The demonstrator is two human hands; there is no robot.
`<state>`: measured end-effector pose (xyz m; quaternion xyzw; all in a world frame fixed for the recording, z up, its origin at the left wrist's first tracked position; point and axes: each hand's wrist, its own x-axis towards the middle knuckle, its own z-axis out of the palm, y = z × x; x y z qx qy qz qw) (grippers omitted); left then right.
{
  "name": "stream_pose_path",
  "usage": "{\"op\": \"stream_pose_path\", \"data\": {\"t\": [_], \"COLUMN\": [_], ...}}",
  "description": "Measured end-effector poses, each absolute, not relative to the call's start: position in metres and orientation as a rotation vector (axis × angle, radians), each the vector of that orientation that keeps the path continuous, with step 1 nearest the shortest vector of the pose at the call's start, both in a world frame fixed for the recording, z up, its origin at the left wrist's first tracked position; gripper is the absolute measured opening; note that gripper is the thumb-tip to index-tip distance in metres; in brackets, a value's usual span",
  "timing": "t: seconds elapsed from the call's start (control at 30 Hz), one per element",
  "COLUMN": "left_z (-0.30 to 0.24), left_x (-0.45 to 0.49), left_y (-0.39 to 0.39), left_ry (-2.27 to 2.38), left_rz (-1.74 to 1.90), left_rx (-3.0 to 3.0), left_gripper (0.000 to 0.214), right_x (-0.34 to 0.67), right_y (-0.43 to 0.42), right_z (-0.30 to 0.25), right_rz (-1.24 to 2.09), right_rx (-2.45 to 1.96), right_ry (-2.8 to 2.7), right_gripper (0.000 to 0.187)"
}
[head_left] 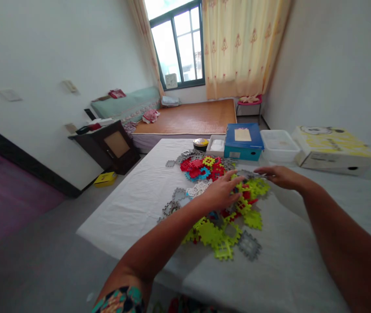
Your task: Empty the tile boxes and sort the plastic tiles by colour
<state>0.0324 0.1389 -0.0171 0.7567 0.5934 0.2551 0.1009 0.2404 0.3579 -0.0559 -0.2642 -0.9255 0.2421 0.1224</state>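
Note:
A heap of interlocking plastic building pieces with toothed edges covers the middle of the table. My left hand (222,192) lies over it with fingers spread, touching the pieces beneath. At the heap's right edge, my right hand (278,176) pinches a grey toothed piece (246,173), partly hidden behind its fingers. Yellow-green pieces (209,234) are piled at the near side, with a grey square piece (250,245) beside them. Red pieces (196,166) and blue pieces (201,174) sit farther back. White pieces (196,190) show left of my left hand.
Along the table's far side stand a round tin (200,144), a small white box (216,145), a blue box (243,141), a clear plastic tub (279,145) and a yellow-and-white carton (332,150). A white cloth (130,208) covers the table. A bed (198,115) lies beyond.

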Motion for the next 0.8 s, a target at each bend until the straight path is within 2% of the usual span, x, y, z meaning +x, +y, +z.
{"op": "stream_pose_path", "data": {"t": [0.1, 0.17, 0.33, 0.4, 0.47, 0.5, 0.6, 0.67, 0.73, 0.8], "left_z": [0.002, 0.007, -0.023, -0.041, -0.057, -0.063, -0.076, -0.079, -0.08, -0.08], "left_x": [0.01, -0.018, -0.072, -0.07, -0.059, -0.051, -0.032, -0.025, -0.022, -0.023], "left_y": [0.107, 0.071, -0.032, -0.057, -0.068, -0.068, -0.056, -0.044, -0.033, -0.024], "left_ry": [1.841, 1.987, 2.216, 2.245, 2.289, 2.321, 2.403, 2.438, 2.465, 2.483], "left_rz": [0.671, 0.621, 0.386, 0.339, 0.312, 0.299, 0.287, 0.299, 0.314, 0.345], "left_rx": [2.286, 2.195, 1.863, 1.82, 1.797, 1.779, 1.7, 1.666, 1.652, 1.647], "left_gripper": [0.051, 0.054, 0.101, 0.112, 0.121, 0.124, 0.125, 0.122, 0.12, 0.118], "right_x": [0.243, 0.235, 0.173, 0.137, 0.104, 0.089, 0.058, 0.048, 0.043, 0.042], "right_y": [0.351, 0.33, 0.249, 0.224, 0.209, 0.205, 0.202, 0.204, 0.208, 0.212], "right_z": [-0.041, -0.023, 0.007, 0.003, -0.006, -0.011, -0.021, -0.022, -0.023, -0.025], "right_rz": [0.338, 0.255, 0.581, 0.585, 0.52, 0.467, 0.304, 0.249, 0.225, 0.232], "right_rx": [-0.988, -0.919, -0.215, 0.031, 0.053, -0.011, -0.264, -0.301, -0.216, -0.112], "right_ry": [-2.636, -2.572, -2.608, -2.725, -2.872, -2.953, -3.205, -3.356, -3.439, -3.435], "right_gripper": [0.038, 0.038, 0.037, 0.035, 0.033, 0.038, 0.079, 0.098, 0.105, 0.1]}}
